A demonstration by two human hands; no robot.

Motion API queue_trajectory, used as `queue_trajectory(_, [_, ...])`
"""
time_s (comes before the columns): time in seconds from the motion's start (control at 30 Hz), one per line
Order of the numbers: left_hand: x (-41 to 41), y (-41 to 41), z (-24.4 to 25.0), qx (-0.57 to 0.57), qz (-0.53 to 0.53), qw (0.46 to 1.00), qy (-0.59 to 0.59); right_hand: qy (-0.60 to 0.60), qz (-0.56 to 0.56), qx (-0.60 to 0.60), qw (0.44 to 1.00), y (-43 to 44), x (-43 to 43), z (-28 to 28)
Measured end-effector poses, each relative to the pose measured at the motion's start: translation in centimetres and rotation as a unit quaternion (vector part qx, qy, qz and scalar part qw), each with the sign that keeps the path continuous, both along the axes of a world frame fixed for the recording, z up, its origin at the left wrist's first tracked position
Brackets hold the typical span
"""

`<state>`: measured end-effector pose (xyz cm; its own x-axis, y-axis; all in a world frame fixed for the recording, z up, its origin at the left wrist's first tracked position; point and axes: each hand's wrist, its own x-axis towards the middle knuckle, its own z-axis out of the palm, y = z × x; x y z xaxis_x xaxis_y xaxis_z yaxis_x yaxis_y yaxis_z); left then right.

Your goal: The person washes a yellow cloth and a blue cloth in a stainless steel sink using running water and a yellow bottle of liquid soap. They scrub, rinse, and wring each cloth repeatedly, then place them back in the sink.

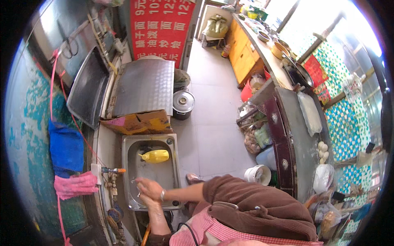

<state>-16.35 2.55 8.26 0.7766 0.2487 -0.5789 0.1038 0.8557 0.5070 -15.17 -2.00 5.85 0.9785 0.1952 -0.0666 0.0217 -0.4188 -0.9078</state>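
Note:
Both hands are together over the near end of a stainless steel sink (181, 172). My right hand (150, 186), with a pale band at its wrist, lies across my left hand (148, 200). The fingers are blurred and partly hidden by each other. No tool or vessel shows in either hand. Small white specks, perhaps foam or water, show by the fingers. A yellow plastic bottle (157, 156) lies on its side in the basin, apart from the hands. To their left, a tap with an orange tip (120, 170) points over the sink's rim.
A pink cloth (75, 184) and a blue cloth (66, 147) hang at the left. Past the sink stand a cardboard piece (141, 121), a metal-topped unit (141, 86) and a lidded pot (183, 103). A dark counter (292, 123) and a white bucket (258, 174) are at right.

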Motion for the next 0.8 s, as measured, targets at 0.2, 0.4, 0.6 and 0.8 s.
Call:
queue_trajectory(0.2, [-1.0,4.7,-10.5,0.046,-0.086,0.986,-0.133,-0.117,0.038,0.104,0.987,0.2,-0.9,3.7])
queue_trajectory(0.4, [0.8,-2.4,3.3,-0.054,-0.065,0.996,0.04,0.02,-0.024,-0.008,0.999,-2.8,3.9,3.0])
queue_trajectory(0.6, [1.6,-3.4,5.9,0.047,-0.047,0.991,0.12,0.065,0.062,-0.011,0.996,-3.4,3.8,3.1])
queue_trajectory(0.8, [1.3,1.4,-1.5,0.07,-0.066,0.994,-0.048,-0.029,0.046,0.017,0.998,-2.1,0.9,2.3])
